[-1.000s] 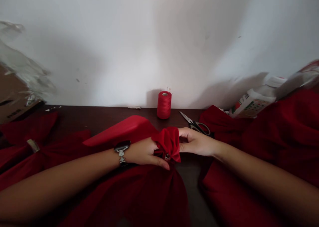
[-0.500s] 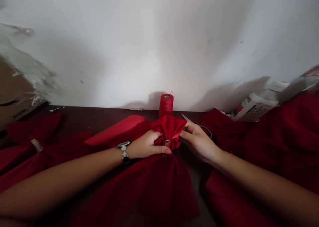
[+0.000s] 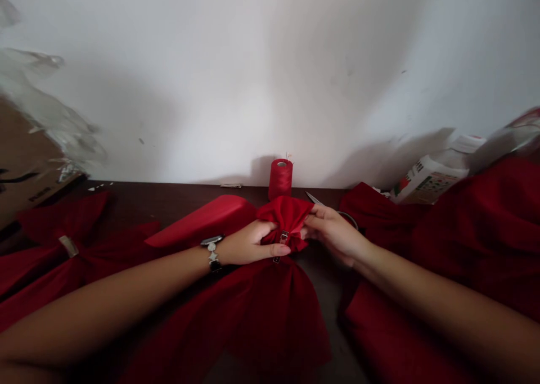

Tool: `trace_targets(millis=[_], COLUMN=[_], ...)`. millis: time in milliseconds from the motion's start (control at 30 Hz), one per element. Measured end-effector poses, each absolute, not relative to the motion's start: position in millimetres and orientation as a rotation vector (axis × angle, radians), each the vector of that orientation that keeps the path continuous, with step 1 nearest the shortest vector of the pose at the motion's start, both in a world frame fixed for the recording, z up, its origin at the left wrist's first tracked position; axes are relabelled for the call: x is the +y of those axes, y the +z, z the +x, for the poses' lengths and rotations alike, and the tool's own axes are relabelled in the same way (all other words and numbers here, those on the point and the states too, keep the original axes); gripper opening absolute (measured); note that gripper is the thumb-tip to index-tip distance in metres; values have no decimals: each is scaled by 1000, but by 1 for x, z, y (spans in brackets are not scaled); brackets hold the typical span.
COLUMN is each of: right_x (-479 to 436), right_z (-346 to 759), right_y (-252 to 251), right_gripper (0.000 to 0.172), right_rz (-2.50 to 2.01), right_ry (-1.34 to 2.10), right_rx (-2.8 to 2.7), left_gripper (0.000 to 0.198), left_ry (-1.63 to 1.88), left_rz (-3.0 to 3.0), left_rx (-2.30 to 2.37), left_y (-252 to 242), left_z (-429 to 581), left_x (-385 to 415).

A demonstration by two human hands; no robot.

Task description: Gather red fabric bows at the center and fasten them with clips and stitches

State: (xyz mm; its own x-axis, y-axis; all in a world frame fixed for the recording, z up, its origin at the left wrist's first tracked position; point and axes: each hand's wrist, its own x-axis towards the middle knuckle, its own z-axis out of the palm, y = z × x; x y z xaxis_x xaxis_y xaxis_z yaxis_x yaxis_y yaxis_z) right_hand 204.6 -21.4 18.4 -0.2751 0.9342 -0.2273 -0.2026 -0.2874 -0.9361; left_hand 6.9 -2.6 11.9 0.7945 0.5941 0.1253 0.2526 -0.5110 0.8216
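Both hands work a gathered piece of red cloth (image 3: pixel 278 311) on a dark wooden table (image 3: pixel 169 201). My left hand (image 3: pixel 248 243), with a watch on its wrist, is closed round the cloth's pinched middle, thumb beside a small metal clip (image 3: pixel 283 238). My right hand (image 3: pixel 333 232) pinches the red ruffle (image 3: pixel 287 212) that fans out above the clip. The cloth spreads wide toward me below the clip.
A red thread spool (image 3: pixel 280 179) stands by the white wall. Scissors (image 3: pixel 333 209) lie half hidden behind my right hand. More red cloth lies left (image 3: pixel 63 243), with a metal clip, and right (image 3: pixel 464 243). A white carton (image 3: pixel 426 179) and a cardboard box (image 3: pixel 21 170) sit at the edges.
The gathered cloth has turned so its ruffle points away from me and moved toward the wall. My right hand shifted from the ruffle's side to pinching it near the clip.
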Motion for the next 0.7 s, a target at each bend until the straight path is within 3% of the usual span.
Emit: trace_targets(millis=[100,200,433,700], right_x=[-11,-5,-11,-36], right_z=[216,226,260,295], right_y=[30,41,93,143], right_gripper=[15,19,25,13], right_rz=[-1257,-1324,-1234,-1043], right_ry=[1857,1761,1022,466], right_rx=[-1200,-1367,-1703,-1489], left_gripper=[32,34,41,39], left_ry=[514,529,468,448], left_rz=[2122,2086,2006,1961], left_rx=[665,729,801,806], left_y=[13,13,12,14], left_z=[6,4,1,2], left_x=[-1,0,4,3])
